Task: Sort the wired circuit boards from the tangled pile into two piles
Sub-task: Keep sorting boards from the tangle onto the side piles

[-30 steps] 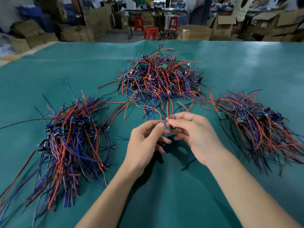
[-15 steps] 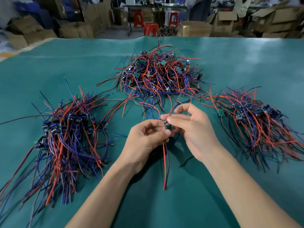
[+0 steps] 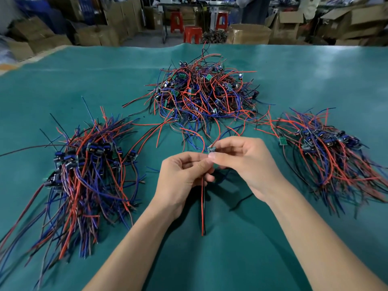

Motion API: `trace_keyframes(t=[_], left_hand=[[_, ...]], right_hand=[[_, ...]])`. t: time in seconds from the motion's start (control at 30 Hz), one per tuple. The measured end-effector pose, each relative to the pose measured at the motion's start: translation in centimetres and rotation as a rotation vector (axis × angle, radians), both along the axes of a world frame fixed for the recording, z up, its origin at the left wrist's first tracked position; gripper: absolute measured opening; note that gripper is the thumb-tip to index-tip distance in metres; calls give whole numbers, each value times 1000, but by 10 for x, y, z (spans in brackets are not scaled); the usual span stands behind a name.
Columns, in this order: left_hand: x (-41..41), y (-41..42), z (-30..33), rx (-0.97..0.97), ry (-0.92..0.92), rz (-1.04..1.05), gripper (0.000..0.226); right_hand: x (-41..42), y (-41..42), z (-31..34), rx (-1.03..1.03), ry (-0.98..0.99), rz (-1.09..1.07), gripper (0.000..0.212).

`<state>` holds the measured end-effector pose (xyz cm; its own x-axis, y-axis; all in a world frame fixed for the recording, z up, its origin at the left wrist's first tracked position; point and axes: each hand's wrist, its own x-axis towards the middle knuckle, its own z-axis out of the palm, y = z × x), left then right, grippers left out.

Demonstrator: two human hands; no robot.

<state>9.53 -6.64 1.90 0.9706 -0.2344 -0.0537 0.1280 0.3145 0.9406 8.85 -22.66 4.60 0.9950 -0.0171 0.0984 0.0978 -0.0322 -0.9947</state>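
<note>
**Two hands hold one small circuit board above a green table**

A green table (image 3: 63,80) carries three heaps of red, blue and black wires. The tangled pile (image 3: 201,95) is the landmark, at the far centre. A sorted pile (image 3: 84,169) lies nearer and left of it, another (image 3: 327,152) nearer and right. Just before the tangle, the left hand (image 3: 184,177) and right hand (image 3: 245,164) meet, both pinching a small circuit board (image 3: 211,149), its wires (image 3: 203,206) hanging down.

The tangled pile (image 3: 204,94) sits behind both hands on the table (image 3: 315,76). One sorted pile (image 3: 84,171) lies left, another (image 3: 331,152) right. Boxes (image 3: 247,34), perhaps stools too, stand beyond the table.
</note>
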Motion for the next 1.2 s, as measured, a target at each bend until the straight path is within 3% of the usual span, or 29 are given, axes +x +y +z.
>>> trace_keyframes(t=[0.2,0.3,0.4,0.6,0.7,1.0,1.07,1.2], left_hand=[[-1,0,2,81,-79,-89,23],[-2,1,4,56,-95,-133,18],[-2,2,5,49,-91,-198,18],[-5,1,8,114,-105,-304,20],[-5,0,8,154,-118,-313,23],[-7,-3,7,157,-101,-294,25],[-8,-5,6,110,-90,-245,21],[-7,-7,4,70,-126,-129,12]], right_hand=[[0,0,1,164,43,32,6],[1,1,2,310,107,11,24],[3,-3,5,401,124,-46,23],[3,-23,18,468,90,-202,11],[3,-31,26,444,55,-250,17],[-11,-85,97,256,-266,-304,6],[-9,-111,117,60,-243,-306,7],[12,-162,125,-577,46,-376,13]])
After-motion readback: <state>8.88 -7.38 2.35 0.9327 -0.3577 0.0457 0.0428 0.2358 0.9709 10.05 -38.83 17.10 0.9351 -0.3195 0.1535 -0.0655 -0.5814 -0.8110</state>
